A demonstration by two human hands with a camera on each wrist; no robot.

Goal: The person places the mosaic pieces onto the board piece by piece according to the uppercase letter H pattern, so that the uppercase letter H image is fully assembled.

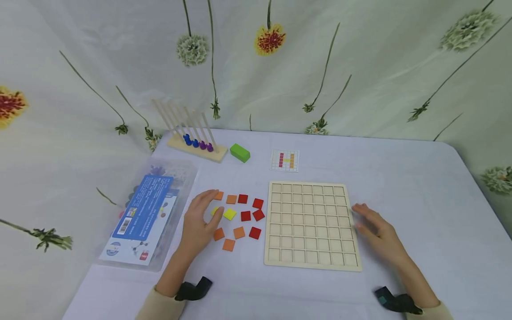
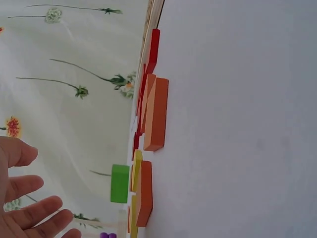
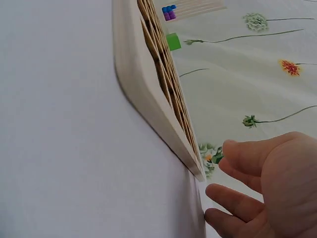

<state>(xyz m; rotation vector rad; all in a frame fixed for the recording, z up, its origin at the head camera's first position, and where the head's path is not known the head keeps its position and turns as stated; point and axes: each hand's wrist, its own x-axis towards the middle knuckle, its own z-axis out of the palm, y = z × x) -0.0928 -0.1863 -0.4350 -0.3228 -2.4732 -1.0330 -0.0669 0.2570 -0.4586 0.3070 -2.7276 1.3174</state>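
Note:
A wooden grid board [image 1: 312,224] lies on the white table, seen edge-on in the right wrist view as the board [image 3: 148,84]. Left of it lie several loose square tiles: red tiles [image 1: 258,203], orange tiles [image 1: 229,244] and a yellow tile [image 1: 230,214]. My left hand [image 1: 204,218] hovers over the left side of the tiles, fingers relaxed and spread, holding nothing; its fingers [image 2: 27,208] show in the left wrist view beside the orange tiles [image 2: 156,114]. My right hand [image 1: 374,226] rests open next to the board's right edge, also visible as the hand [image 3: 262,193].
A clear plastic box [image 1: 146,213] with a blue label sits at the left. At the back stand a wooden peg rack [image 1: 192,133] with blue and purple beads, a green block [image 1: 239,152] and a pattern card [image 1: 285,160]. A floral cloth hangs behind.

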